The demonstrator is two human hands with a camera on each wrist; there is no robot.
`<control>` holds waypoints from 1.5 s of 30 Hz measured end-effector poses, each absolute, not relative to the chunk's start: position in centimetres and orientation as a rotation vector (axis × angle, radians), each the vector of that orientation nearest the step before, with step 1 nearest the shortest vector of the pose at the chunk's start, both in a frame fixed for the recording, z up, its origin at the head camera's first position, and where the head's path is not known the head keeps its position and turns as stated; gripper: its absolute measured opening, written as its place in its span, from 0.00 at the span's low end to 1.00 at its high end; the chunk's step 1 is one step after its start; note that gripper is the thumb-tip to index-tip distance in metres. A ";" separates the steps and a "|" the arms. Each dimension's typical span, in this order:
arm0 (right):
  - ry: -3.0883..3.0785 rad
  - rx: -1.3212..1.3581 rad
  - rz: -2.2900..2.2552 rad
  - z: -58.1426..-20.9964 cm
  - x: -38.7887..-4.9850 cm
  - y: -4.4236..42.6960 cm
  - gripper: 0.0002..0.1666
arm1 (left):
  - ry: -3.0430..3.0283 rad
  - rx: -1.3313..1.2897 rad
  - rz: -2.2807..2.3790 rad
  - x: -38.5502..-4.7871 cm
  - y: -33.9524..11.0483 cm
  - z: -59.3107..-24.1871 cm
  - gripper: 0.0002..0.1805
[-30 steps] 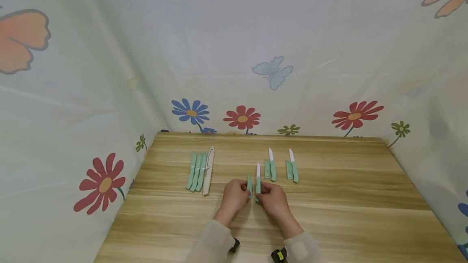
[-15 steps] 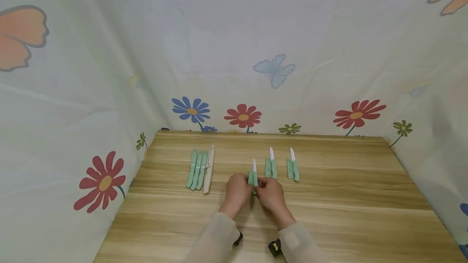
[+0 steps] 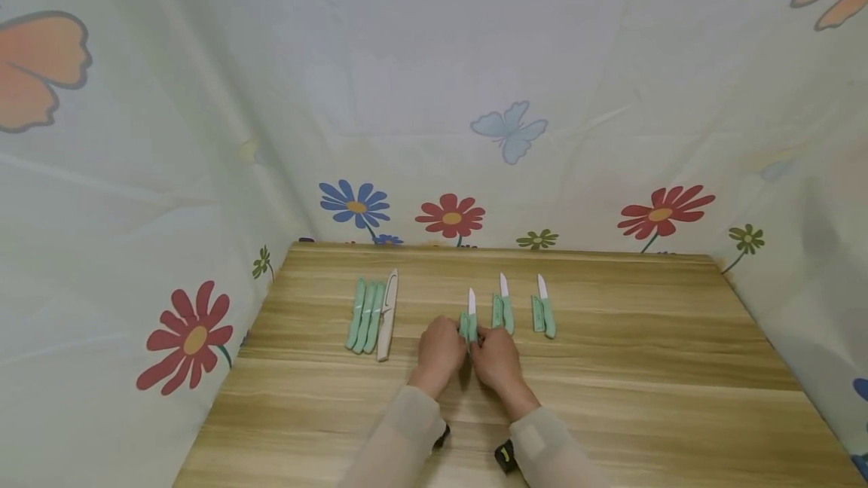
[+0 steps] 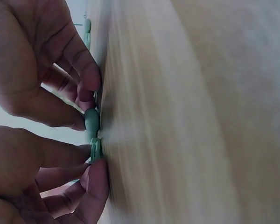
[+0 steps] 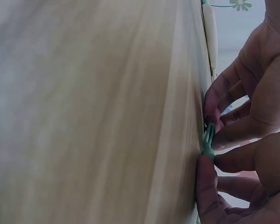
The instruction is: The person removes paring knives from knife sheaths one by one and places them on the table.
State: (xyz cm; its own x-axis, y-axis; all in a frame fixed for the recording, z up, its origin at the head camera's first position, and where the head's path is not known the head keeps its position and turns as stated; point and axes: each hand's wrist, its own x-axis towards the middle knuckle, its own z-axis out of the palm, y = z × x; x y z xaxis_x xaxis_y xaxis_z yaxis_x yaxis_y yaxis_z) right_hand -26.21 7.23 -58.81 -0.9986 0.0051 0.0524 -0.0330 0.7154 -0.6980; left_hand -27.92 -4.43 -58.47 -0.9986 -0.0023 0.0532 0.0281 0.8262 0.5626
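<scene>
My left hand [image 3: 441, 349] pinches a small green blade sheath [image 3: 464, 324], its slotted end showing in the left wrist view [image 4: 96, 149]. Close on its right, my right hand [image 3: 497, 358] pinches the green handle of a paring knife [image 3: 472, 311], whose pale blade points away from me. Sheath and knife lie side by side, low against the table. The rounded handle end [image 4: 91, 120] shows in the left wrist view, right beside the sheath. Fingers hide most of the handle and the sheath's near part in the head view.
To the right lie two more bare paring knives [image 3: 505, 306], each beside its green sheath [image 3: 537, 313]. Several sheathed knives sit in a row at left: green ones [image 3: 366, 318] and a longer beige one [image 3: 387, 316]. Flower-printed curtains [image 3: 420, 96] border the wooden table [image 3: 610, 398].
Both hands have come together and slid slightly forward. The knife has moved left, closing the gap to the sheath. The other knives stay put.
</scene>
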 end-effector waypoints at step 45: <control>-2.982 -0.122 0.901 -58.6 -27.6 5.7 0.28 | -3.026 -0.204 -1.000 -29.0 -4.7 -56.8 0.27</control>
